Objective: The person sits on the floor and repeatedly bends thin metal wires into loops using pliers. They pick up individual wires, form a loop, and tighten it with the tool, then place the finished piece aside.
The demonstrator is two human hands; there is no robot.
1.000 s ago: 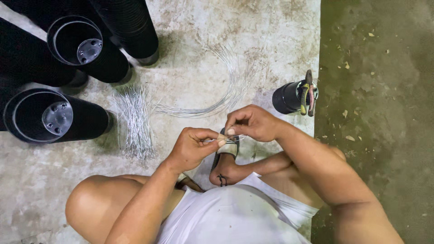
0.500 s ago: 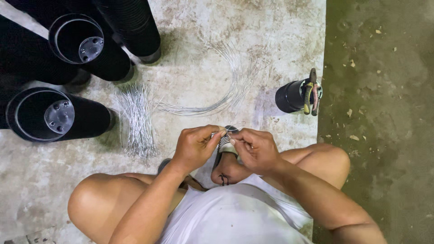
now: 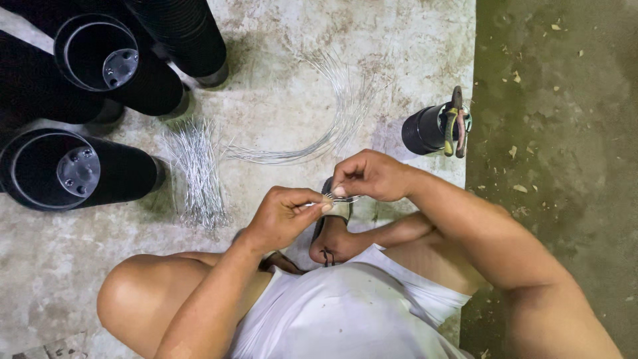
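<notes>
Since a moment ago my right hand [image 3: 372, 174] lifted; both pinch the short thin silver wire [image 3: 332, 199] crosswise between it and my left hand [image 3: 286, 216].

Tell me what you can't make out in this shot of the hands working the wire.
- Head view: the wire piece between the left hand and right hand is too thin, and the fingertips cover its ends.
- The sandalled foot is partly hidden under both hands.
- The black ribbed tubes are cut off by the left and top edges.
- The pliers have their jaws sunk in a black cup.
</notes>
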